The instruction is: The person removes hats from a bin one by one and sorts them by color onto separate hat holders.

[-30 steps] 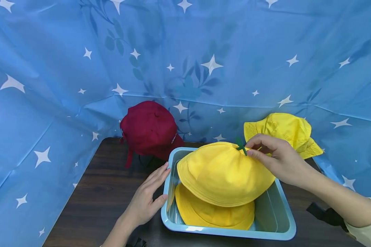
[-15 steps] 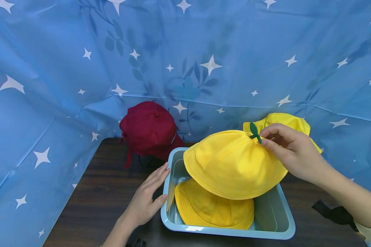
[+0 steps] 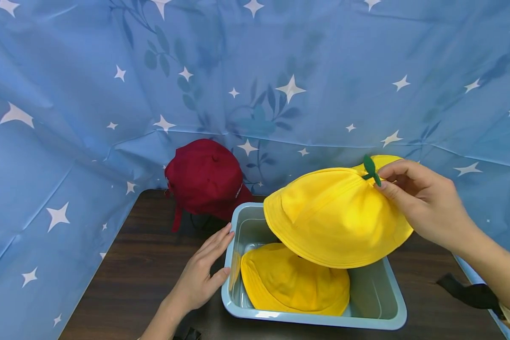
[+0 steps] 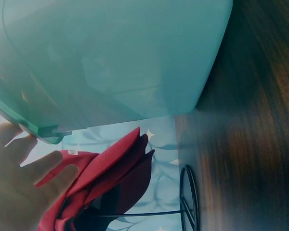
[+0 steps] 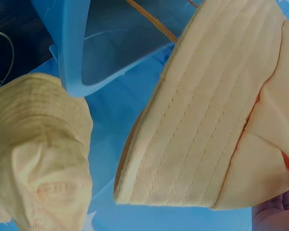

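Note:
My right hand (image 3: 429,203) pinches a yellow bucket hat (image 3: 335,217) by its crown, beside a green sprout (image 3: 370,171) on top. The hat hangs tilted over the back right part of a blue plastic bin (image 3: 323,321). Inside the bin lies another yellow bucket hat (image 3: 297,283), partly covered by the raised one in the head view. My left hand (image 3: 204,269) rests on the bin's left rim with its fingers extended. In the right wrist view, the held hat's stitched brim (image 5: 192,120) is close up and an orange cord (image 5: 154,21) hangs from it.
Dark red caps (image 4: 106,183) sit on a black wire stand (image 4: 189,197) behind and left of the bin. A further yellow hat (image 5: 38,159) stands at the back right, mostly hidden in the head view. A starred blue curtain (image 3: 255,94) backs the dark wooden table (image 3: 153,264).
My right hand has lifted the yellow hat up and to the right, uncovering more of the hat in the bin. The left hand has stayed on the rim.

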The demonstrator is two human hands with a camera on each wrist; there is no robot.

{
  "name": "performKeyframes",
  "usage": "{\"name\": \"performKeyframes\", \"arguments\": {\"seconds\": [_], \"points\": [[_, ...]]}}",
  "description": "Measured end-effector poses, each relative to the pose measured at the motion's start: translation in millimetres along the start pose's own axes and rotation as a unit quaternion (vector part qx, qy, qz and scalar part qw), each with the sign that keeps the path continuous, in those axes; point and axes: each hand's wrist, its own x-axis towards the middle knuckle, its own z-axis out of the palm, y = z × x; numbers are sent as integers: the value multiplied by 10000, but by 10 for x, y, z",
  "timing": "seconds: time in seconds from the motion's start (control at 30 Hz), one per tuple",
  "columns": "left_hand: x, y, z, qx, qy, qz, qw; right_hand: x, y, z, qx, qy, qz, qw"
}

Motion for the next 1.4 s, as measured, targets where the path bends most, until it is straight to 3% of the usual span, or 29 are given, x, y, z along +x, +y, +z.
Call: {"name": "performKeyframes", "arguments": {"seconds": [0.5,1.0,1.4], "points": [[4,18,-6,-72,-11,-96,9999,82,111,-208,-338,485,192,9981],[9,28,0,-120,4,-115,9999,206,173,-358,-337,812,594,9944],[-1,21,-1,-118,-10,-136,9998,249,275,-420,-154,1072,519,9928]]}}
